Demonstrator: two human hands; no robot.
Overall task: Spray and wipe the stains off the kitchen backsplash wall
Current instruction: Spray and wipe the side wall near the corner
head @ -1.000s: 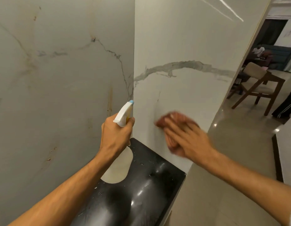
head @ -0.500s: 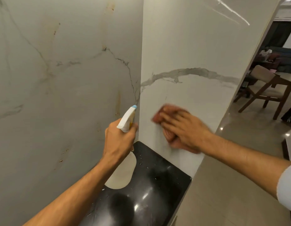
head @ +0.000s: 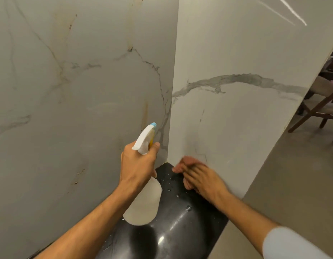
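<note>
Motion-blurred and hard to read: right hand [head: 201, 177] low in the corner, fingers curled at the foot of the right marble panel [head: 246, 118], just above the black bench [head: 180, 230]. Reddish cloth [head: 186, 161] only a smear at the fingertips, mostly hidden under the hand; whether gripped or merely pressed, impossible to tell. Sleeve [head: 292, 243] cut off at the lower right edge.

Left hand [head: 138, 165] closed round the neck of a spray bottle [head: 143, 200], white trigger head with blue nozzle [head: 153, 125] aimed at the corner, pale body partly masked by wrist and forearm, its base above the bench. Water droplets [head: 169, 184] scattered on the glossy black surface.

Left backsplash panel [head: 68, 109] marked by brownish streaks and specks, one vertical rust-coloured stain [head: 146, 113] just above the nozzle; faint dark marks [head: 201, 116] on the right panel above the wiping hand. Wooden chair [head: 322, 111] cropped at the right edge beyond the wall's end.

Compared with half a second earlier: right hand and cloth lower, down from mid-panel to the bench line, cloth far less visible. Bottle grip unchanged, nozzle in much the same place. View shifted slightly, less of the room beyond the wall showing.
</note>
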